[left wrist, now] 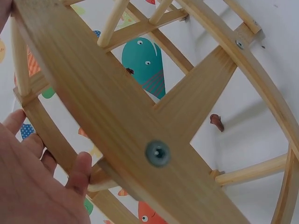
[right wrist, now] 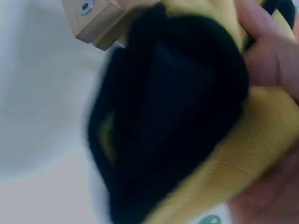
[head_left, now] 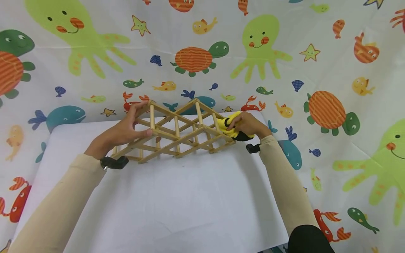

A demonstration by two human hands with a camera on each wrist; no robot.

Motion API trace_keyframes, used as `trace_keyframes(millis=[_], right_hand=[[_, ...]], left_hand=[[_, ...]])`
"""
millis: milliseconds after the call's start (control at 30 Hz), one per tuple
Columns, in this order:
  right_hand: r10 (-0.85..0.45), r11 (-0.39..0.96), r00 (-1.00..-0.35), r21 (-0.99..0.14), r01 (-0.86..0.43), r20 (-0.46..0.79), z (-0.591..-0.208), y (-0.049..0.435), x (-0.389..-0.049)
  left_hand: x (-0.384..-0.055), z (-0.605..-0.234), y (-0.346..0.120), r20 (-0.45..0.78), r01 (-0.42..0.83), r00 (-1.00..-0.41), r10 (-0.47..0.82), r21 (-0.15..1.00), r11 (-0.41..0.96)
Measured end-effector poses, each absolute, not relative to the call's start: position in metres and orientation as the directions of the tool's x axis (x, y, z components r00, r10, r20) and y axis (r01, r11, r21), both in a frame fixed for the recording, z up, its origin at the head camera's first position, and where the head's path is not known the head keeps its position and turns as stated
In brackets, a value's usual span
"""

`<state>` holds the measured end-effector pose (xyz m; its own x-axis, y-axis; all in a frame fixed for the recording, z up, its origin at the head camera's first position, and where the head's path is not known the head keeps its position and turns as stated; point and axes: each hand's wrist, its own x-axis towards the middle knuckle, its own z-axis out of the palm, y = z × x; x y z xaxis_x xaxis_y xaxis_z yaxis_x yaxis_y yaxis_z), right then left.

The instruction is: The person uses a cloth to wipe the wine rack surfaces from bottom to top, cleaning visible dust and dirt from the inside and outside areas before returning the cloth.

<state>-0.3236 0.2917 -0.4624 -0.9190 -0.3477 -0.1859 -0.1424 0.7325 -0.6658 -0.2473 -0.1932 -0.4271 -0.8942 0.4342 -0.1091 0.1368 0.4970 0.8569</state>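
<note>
An expanding wooden lattice rack (head_left: 171,145) of crossed slats and round dowels stands spread out across the white table. At its left end my left hand (head_left: 122,131) grips the frame, thumb on the near side and fingers behind. Close up in the left wrist view, a screw head marks a slat crossing of the rack (left wrist: 74,84). My right hand (head_left: 248,123) holds a bunched yellow and black cloth (head_left: 225,127) against the rack's right end. In the right wrist view the cloth (right wrist: 187,98) hides most of the fingers, close beside a slat end (right wrist: 96,21).
The white table (head_left: 177,203) extends in front of the rack. Behind and around it hangs a curtain (head_left: 221,88) printed with sea animals. A small brown piece (left wrist: 216,122) shows through the lattice in the left wrist view.
</note>
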Motion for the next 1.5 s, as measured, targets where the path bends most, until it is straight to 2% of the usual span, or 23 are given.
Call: trace_keyframes(millis=[167,300,367,567,767,967,1033,1133,1267,1367,1500], right_hand=[[-0.309,0.767,-0.946,-0.613,-0.189,-0.096,-0.475,0.286,-0.326],[-0.401,0.763,-0.893,-0.614,-0.203,-0.203,-0.472,0.288,-0.327],[-0.413,0.756,-0.884,-0.624,-0.199,-0.218,-0.466,0.293,-0.325],[-0.334,0.749,-0.939,-0.627,-0.213,-0.080,-0.473,0.290,-0.323],[-0.401,0.768,-0.893,-0.607,-0.207,-0.203,-0.468,0.292,-0.320],[-0.314,0.783,-0.949,-0.573,-0.242,-0.029,-0.480,0.288,-0.319],[-0.280,0.797,-0.960,-0.558,-0.229,-0.008,-0.486,0.284,-0.318],[-0.310,0.799,-0.947,-0.562,-0.216,-0.078,-0.484,0.282,-0.317],[-0.406,0.786,-0.889,-0.577,-0.222,-0.210,-0.463,0.291,-0.312],[-0.397,0.773,-0.900,-0.594,-0.221,-0.181,-0.456,0.298,-0.304],[-0.333,0.780,-0.935,-0.592,-0.203,-0.119,-0.465,0.293,-0.289]], left_hand=[[-0.247,-0.427,-0.194,-0.111,0.134,-0.894,0.434,0.859,0.494],[-0.246,-0.427,-0.195,-0.120,0.128,-0.893,0.433,0.855,0.502],[-0.246,-0.427,-0.195,-0.116,0.135,-0.891,0.439,0.856,0.499],[-0.244,-0.423,-0.195,-0.135,0.122,-0.895,0.425,0.842,0.525],[-0.244,-0.424,-0.194,-0.141,0.112,-0.894,0.425,0.849,0.517],[-0.245,-0.425,-0.193,-0.133,0.120,-0.894,0.427,0.848,0.517],[-0.245,-0.426,-0.192,-0.123,0.132,-0.893,0.432,0.847,0.514],[-0.245,-0.426,-0.194,-0.127,0.126,-0.896,0.425,0.846,0.518],[-0.243,-0.426,-0.195,-0.137,0.116,-0.898,0.417,0.843,0.526],[-0.244,-0.425,-0.193,-0.133,0.124,-0.897,0.422,0.840,0.528],[-0.244,-0.424,-0.191,-0.129,0.130,-0.897,0.424,0.838,0.530]])
